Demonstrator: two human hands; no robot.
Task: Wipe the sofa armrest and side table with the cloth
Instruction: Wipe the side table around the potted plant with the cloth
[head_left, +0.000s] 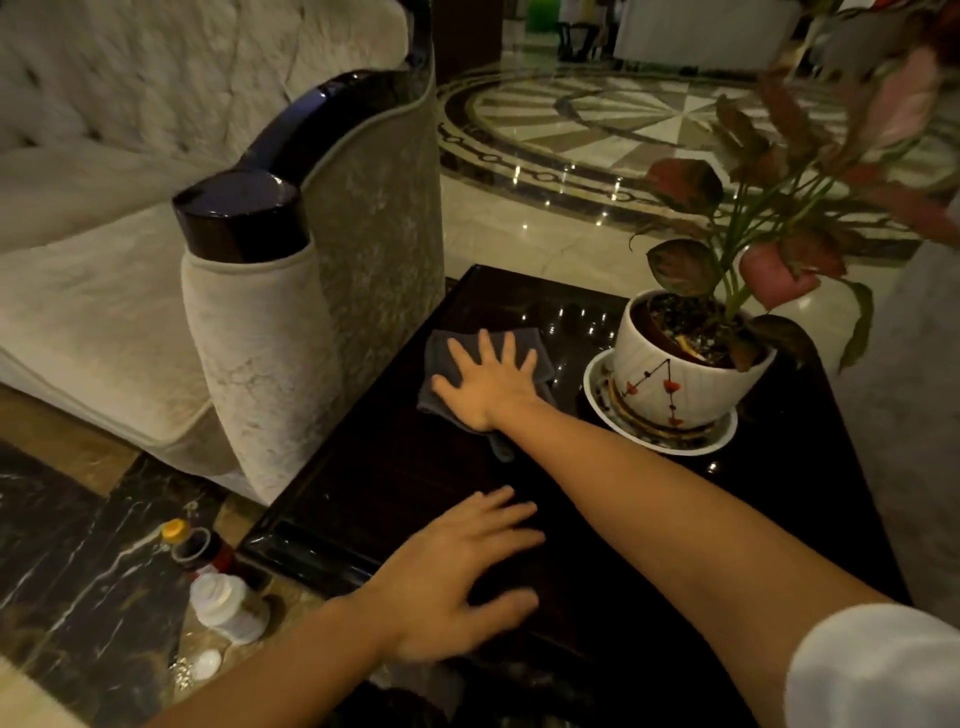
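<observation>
A grey cloth (447, 348) lies flat on the dark glossy side table (363, 499), near its far left corner. My right hand (488, 384) presses down on the cloth with fingers spread. My left hand (457, 577) rests on the near part of the table top, fingers apart and holding nothing. The sofa armrest (249, 218), dark polished wood over pale velvet upholstery, stands just left of the table.
A potted plant (691, 374) in a white pot on a saucer stands on the table's right side, close to the cloth. Several bottles (218, 587) and a loose white cap (207, 663) lie on the marble floor by the table's left corner.
</observation>
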